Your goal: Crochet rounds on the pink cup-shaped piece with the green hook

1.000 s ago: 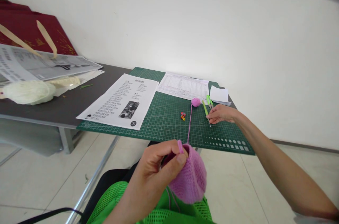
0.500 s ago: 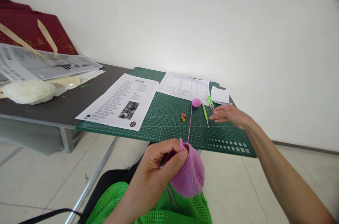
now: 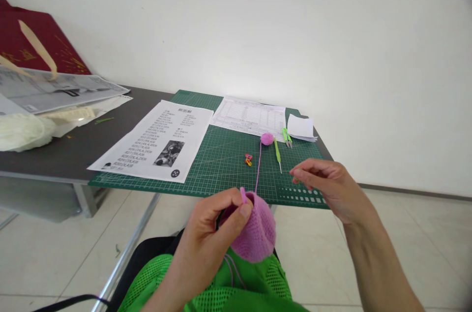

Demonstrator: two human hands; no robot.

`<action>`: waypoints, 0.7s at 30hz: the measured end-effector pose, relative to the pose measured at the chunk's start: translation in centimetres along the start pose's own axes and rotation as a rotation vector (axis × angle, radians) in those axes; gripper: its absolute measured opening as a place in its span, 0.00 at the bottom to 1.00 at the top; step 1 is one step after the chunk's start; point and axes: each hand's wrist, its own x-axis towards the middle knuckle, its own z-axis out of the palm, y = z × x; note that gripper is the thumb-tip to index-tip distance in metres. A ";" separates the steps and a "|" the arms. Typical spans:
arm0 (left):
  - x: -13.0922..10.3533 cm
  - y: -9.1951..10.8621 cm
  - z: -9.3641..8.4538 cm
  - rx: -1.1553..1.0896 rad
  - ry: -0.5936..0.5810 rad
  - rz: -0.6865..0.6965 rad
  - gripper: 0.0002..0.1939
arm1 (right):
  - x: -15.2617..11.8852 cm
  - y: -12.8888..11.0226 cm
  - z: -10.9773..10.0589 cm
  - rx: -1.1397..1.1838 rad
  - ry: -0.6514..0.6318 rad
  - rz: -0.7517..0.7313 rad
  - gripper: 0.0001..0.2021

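Observation:
My left hand (image 3: pixel 217 233) pinches the rim of a pink crochet piece (image 3: pixel 258 233), shaped like a cup, above my lap. A short pink loop stands up between the thumb and forefinger. From the piece, a strand runs to a small ball of pink yarn (image 3: pixel 267 139) on the green cutting mat (image 3: pixel 221 154). My right hand (image 3: pixel 328 186) hovers over the mat's right front part, thumb and fingertips brought together; anything between them is too small to make out. Nearest to it lies a green-handled crochet hook (image 3: pixel 278 154). Green thread snips (image 3: pixel 286 138) lie behind.
Several small stitch markers (image 3: pixel 248 159) lie on the mat. A printed pattern sheet (image 3: pixel 155 140), a table form (image 3: pixel 250 115) and a stack of white paper (image 3: pixel 300 126) are around them. At the left are white yarn (image 3: pixel 25 132) and a dark red bag (image 3: pixel 44 41).
My right hand has drawn back toward me from beside the snips, and its fingers have come together. The left hand keeps its hold on the crochet piece. The view has shifted slightly right.

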 end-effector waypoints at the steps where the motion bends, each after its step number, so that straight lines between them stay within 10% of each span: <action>1: 0.0 -0.1 0.0 0.007 0.005 0.008 0.18 | -0.6 -0.4 0.6 0.037 0.003 -0.019 0.11; 11: -0.8 0.3 0.9 0.140 0.057 0.234 0.14 | -6.9 -3.2 7.3 0.275 -0.008 -0.118 0.05; 21: -1.7 1.2 1.4 0.221 0.032 0.470 0.11 | -9.1 -4.9 9.5 0.104 0.198 -0.325 0.12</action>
